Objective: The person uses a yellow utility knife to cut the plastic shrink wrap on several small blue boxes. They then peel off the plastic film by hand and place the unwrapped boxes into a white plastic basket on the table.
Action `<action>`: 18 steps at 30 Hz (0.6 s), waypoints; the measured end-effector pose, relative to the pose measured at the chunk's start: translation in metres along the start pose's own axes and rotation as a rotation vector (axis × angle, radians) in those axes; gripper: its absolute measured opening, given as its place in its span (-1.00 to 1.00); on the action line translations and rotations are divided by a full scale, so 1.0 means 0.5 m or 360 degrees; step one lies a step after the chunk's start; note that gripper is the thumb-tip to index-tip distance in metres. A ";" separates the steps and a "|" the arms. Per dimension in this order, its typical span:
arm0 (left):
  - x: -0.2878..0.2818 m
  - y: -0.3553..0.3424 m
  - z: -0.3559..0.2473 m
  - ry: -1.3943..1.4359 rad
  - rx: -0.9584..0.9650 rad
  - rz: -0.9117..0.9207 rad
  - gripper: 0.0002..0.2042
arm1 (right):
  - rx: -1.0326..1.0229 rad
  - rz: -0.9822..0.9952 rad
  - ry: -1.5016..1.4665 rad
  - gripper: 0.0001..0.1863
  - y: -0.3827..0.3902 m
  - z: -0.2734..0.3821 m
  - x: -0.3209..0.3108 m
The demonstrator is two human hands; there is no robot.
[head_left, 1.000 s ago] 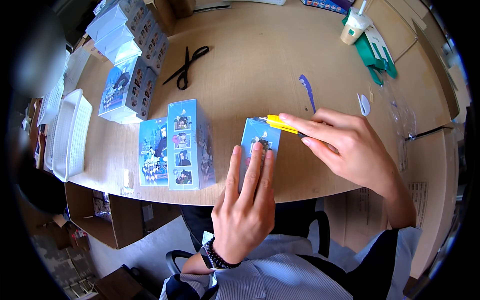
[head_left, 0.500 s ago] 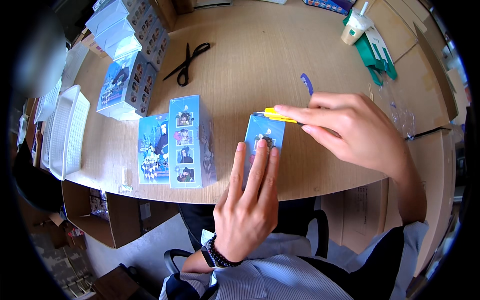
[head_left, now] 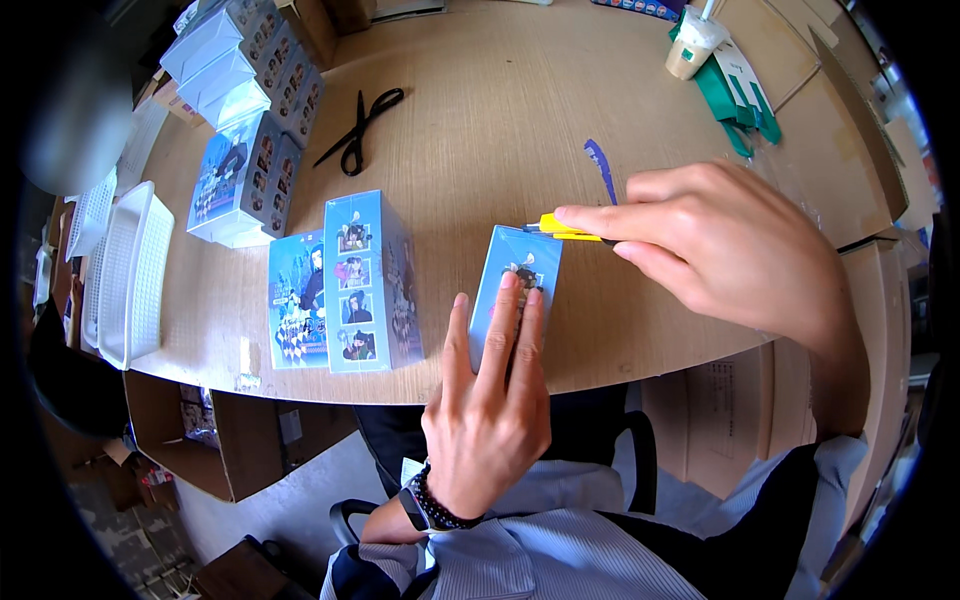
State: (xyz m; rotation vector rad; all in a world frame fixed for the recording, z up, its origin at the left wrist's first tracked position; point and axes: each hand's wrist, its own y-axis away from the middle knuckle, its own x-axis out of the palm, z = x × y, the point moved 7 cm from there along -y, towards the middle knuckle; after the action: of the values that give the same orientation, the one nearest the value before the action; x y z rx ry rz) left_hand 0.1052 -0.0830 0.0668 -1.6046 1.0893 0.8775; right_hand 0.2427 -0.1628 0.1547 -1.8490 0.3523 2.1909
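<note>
A slim light-blue printed box (head_left: 487, 275) in clear film lies near the table's front edge. Across its near part rest the outstretched fingers of my left hand (head_left: 487, 420), slightly spread and pressing down. My right hand (head_left: 715, 240) is closed around a yellow utility knife (head_left: 562, 228), index finger along its top. The knife's blade end meets the box's far top edge. Left of my left hand stand two more blue picture boxes, a taller one (head_left: 352, 215) and a lower one (head_left: 298, 300) touching it.
Black scissors (head_left: 357, 130) and a purple strip (head_left: 600, 170) lie farther back. Stacked blue boxes (head_left: 225, 180) and a white basket (head_left: 148, 275) line the left side. A drink cup (head_left: 693, 45) with a straw stands by a green bag (head_left: 735, 105). Below is an open carton (head_left: 230, 450).
The utility knife has slid slightly right along the box's far edge. My left hand keeps its place on the box. The whole view has shifted a little.
</note>
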 end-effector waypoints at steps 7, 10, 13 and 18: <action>0.002 0.003 0.000 0.0045 -0.0016 0.0009 -0.38 | 0.0013 0.0073 0.0039 -0.60 0.004 0.007 -0.011; 0.001 0.003 0.003 0.0086 -0.0016 0.0001 -0.38 | 0.0001 0.0067 0.0094 -0.59 0.005 0.011 -0.015; 0.001 0.005 0.002 0.0098 0.0007 -0.0029 -0.38 | 0.0012 0.0068 0.0101 -0.59 0.009 0.007 -0.014; 0.002 0.008 0.001 0.0078 0.0028 -0.0065 -0.39 | 0.0049 0.0143 0.0130 -0.60 0.011 0.015 -0.018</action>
State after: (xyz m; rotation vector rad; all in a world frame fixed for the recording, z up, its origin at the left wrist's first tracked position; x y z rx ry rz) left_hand 0.1020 -0.0833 0.0645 -1.6356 1.0915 0.8031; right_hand 0.2353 -0.1660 0.1647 -1.9461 0.4921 2.1581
